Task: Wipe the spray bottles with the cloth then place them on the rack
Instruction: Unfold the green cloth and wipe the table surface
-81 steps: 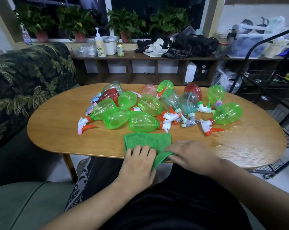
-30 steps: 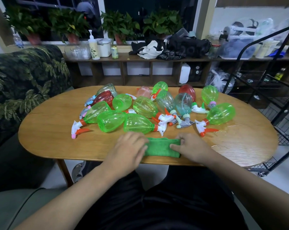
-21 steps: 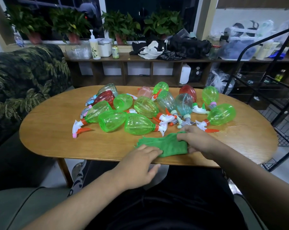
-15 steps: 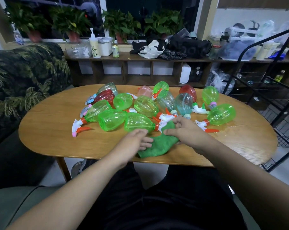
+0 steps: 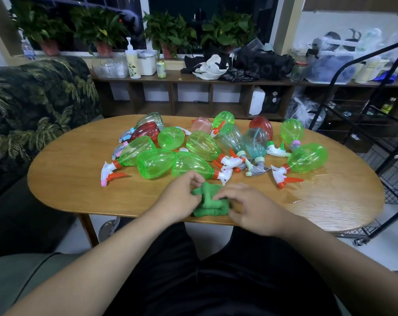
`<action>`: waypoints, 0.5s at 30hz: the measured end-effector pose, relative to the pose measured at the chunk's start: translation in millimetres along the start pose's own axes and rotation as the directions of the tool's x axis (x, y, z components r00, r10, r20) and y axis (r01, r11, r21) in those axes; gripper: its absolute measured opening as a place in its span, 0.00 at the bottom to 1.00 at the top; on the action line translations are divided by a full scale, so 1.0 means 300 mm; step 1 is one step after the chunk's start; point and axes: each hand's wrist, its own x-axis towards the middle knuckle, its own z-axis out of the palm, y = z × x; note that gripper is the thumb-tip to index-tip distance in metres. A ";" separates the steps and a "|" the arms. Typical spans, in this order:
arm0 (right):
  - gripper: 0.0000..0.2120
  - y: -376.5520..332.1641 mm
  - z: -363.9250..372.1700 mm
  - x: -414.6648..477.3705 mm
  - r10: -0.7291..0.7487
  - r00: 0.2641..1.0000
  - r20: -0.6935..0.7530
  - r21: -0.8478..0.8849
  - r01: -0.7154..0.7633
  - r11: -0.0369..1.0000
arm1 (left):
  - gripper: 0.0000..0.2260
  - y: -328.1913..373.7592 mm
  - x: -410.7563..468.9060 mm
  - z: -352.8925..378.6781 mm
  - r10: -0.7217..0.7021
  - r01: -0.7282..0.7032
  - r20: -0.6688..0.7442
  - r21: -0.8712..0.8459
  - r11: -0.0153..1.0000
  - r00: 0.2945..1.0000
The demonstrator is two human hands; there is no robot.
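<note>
Both hands are on the green cloth (image 5: 210, 202), which lies bunched at the near edge of the worktop (image 5: 68, 183). The left hand (image 5: 179, 199) pinches its upper left fold with curled fingers. The right hand (image 5: 250, 206) curls over its right side, fingertips on top. No bottle is held, so the step in hand looks like gathering the cloth into a pad before any wiping. Next, one hand must keep the cloth while the other frees itself for a bottle. The handiest one is the nearest green bottle (image 5: 191, 166), lying on its side just beyond the left hand's fingertips, with its white nozzle pointing toward the right hand. Behind it, the other spray bottles (image 5: 230, 142) lie in a heap, green, red, pink and pale blue, many touching and some with triggers crossed. Lifting one may roll or drag its neighbours, so a clean grip round the body seems wise. Another green bottle (image 5: 307, 158) lies apart, beyond and to the right of the right hand. A shiny patch (image 5: 325, 195) that may be wet is on the wood near it. The black wire rack (image 5: 376, 124) stands well to the right of the right hand, past the worktop's end, so each placing means a long sideways reach. Farther back are a low shelf (image 5: 193, 79) carrying potted plants (image 5: 168, 35) and bags, and a leaf-print sofa (image 5: 33, 99) far to the left.
</note>
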 end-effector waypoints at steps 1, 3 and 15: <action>0.26 0.004 0.016 -0.007 -0.055 0.998 0.031 -0.115 0.058 0.992 | 0.17 -0.018 -0.011 0.006 0.092 -0.088 -0.022 0.137 0.987 0.996; 0.27 0.004 0.050 -0.015 -0.114 0.993 0.038 -0.230 0.120 0.966 | 0.21 -0.039 -0.044 0.011 0.272 -0.245 -0.057 0.287 0.926 0.961; 0.19 0.022 0.111 0.011 -0.090 0.977 -0.193 0.085 0.108 0.990 | 0.10 -0.140 -0.064 -0.050 0.624 -0.623 0.169 0.449 0.640 0.763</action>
